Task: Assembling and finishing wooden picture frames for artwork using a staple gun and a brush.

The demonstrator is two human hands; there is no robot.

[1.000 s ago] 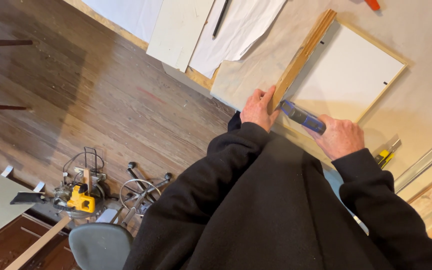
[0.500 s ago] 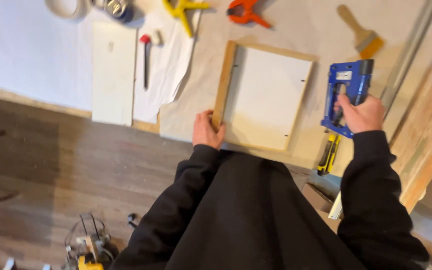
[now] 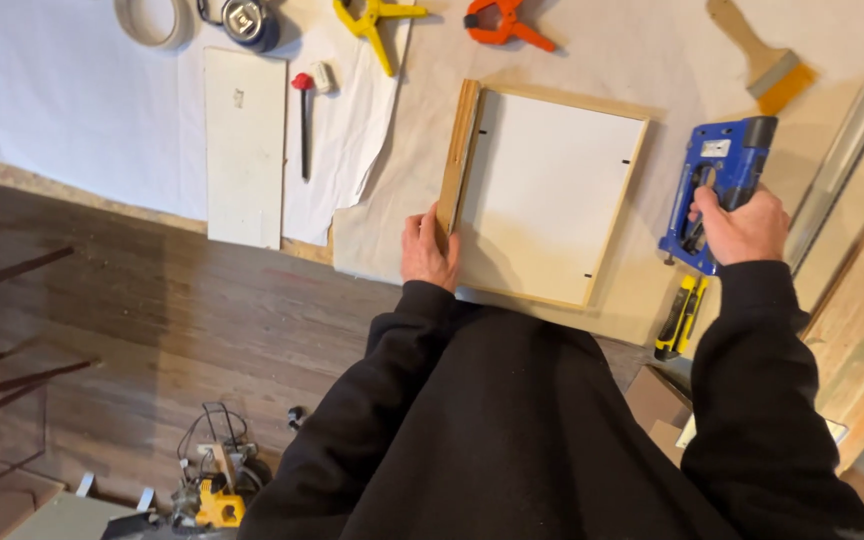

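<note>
1. left hand (image 3: 428, 250) stretched forward from a black sleeve, fingers curled round the near left corner of the wooden frame (image 3: 542, 195), thumb lying along its left rail.
2. right hand (image 3: 744, 225) out to the right, wrist bent slightly inward, fist wrapped tight about the handle of the blue staple gun (image 3: 715, 185).
3. staple gun resting on the cloth-covered surface (image 3: 632, 60), just right of the frame, nose pointing away from the body.
4. frame lying flat on the surface, pale wood edges around a white panel, small dark marks near its edges; left rail standing taller than the others.
5. yellow-and-black utility knife (image 3: 679, 316) just below the staple gun, near the right sleeve.
6. further off: flat brush (image 3: 767, 55) at top right, orange clamp (image 3: 502, 20) and yellow clamp (image 3: 377, 25) along the top, red-handled tool (image 3: 303, 120) and a white board (image 3: 244, 145) to the left.
</note>
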